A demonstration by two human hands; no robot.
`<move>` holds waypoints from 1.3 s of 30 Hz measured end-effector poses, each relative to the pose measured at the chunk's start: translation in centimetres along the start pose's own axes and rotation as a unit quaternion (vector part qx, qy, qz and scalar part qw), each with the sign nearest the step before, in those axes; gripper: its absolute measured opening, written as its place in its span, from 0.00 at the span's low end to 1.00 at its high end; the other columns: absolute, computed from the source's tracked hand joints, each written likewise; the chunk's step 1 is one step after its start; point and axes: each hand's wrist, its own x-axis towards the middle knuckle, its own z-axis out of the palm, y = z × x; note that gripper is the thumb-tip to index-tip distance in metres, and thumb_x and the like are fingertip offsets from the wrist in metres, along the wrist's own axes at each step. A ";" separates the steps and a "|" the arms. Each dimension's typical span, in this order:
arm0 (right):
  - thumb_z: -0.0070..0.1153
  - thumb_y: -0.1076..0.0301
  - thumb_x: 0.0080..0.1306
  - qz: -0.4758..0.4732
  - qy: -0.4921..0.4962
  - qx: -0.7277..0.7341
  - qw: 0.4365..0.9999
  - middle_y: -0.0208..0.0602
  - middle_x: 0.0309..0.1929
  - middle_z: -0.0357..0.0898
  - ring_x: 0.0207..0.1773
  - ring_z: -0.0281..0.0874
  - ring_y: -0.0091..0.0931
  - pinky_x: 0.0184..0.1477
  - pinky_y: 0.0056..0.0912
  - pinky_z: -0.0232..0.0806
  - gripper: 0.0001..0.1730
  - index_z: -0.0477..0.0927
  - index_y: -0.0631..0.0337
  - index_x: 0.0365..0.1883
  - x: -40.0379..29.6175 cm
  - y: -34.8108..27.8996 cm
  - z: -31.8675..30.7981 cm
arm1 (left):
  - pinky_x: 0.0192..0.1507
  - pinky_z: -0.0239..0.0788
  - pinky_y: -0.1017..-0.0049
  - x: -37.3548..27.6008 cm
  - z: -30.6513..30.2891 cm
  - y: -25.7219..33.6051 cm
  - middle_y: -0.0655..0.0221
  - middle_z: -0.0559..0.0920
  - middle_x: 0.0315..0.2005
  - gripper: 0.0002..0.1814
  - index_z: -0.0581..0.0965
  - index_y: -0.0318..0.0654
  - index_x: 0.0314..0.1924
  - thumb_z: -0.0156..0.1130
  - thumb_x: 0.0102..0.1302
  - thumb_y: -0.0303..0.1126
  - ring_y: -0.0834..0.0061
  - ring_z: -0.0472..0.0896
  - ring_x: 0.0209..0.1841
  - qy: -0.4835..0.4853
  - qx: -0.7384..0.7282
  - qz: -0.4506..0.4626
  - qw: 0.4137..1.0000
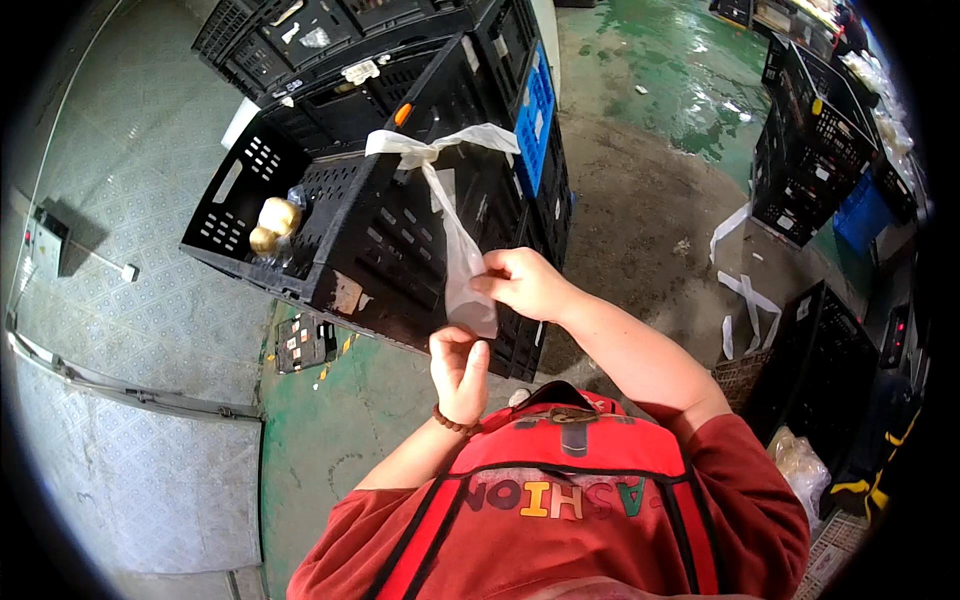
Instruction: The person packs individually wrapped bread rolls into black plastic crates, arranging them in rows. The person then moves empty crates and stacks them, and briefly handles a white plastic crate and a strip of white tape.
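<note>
A translucent white plastic strip (463, 255), knotted near its top, hangs against the side of a black plastic crate (375, 232). My right hand (529, 285) pinches its edge between thumb and fingers. Just below the strip's lower end is my left hand (459, 375), fingers curled and thumb raised; whether it grips the film's edge is not clear. Inside the open crate to the left lie pale round food items (277, 217), partly in clear plastic film. The strip's upper loops spread over the crate's rim.
Further black crates (322, 37) stand stacked behind, with a blue crate panel (535, 120) beside them. At the right are another crate stack (814, 142), white strips (750, 300) on the floor and a bagged bundle (799, 472). A small black case (304, 343) lies on the green floor.
</note>
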 end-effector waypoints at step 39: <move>0.59 0.58 0.58 -0.014 0.173 -0.282 0.944 0.39 0.27 0.76 0.33 0.76 0.36 0.35 0.37 0.67 0.13 0.78 0.60 0.30 -7.6 -4.2 -4.3 | 0.38 0.66 0.80 9.5 5.0 0.3 0.75 0.80 0.33 0.06 0.78 0.36 0.38 0.63 0.64 0.31 0.84 0.75 0.34 -0.189 -0.123 -0.143 0.964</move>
